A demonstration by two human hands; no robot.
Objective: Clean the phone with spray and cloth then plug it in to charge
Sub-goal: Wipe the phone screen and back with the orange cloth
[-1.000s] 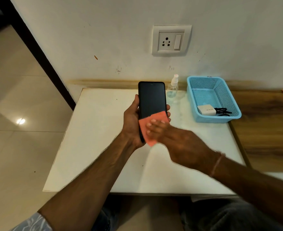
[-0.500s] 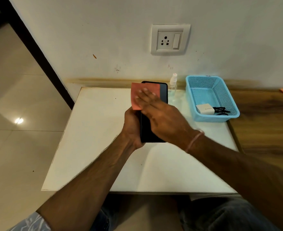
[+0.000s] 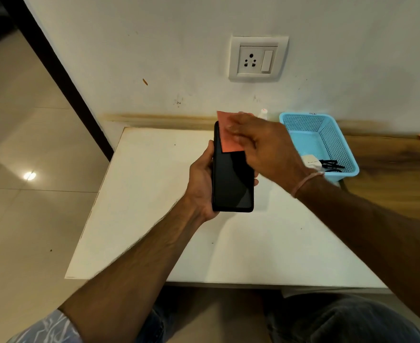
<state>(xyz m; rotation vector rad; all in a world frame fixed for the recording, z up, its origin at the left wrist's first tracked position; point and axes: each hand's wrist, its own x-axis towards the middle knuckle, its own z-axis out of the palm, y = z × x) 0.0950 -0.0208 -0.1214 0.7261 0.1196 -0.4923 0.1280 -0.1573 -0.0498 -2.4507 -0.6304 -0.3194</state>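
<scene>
- Swept up from the lower end of the screen a second earlier, the orange cloth now sits at the top of the phone, slightly further right than half a second ago, and the lower screen is bare again.
- Nearest the camera, a patterned sleeve shows at the bottom left, with dark jeans below the table edge.
- The left hand grips the black phone along its left side, thumb on the edge and fingertips wrapping the right edge, holding it above the white table, screen up.
- The right hand, blurred by motion, lays its fingers on top of the cloth and presses it against the phone's upper end; one corner of the cloth sticks out past the top edge. A pink wristband circles that wrist.
- Behind the right hand, a blue plastic basket stands on the table by the wall, holding a white charger adapter and a black cable.
- Only the white cap of the spray bottle shows above the right hand, just left of the basket.
- On the wall above, a white socket plate with a switch.
</scene>
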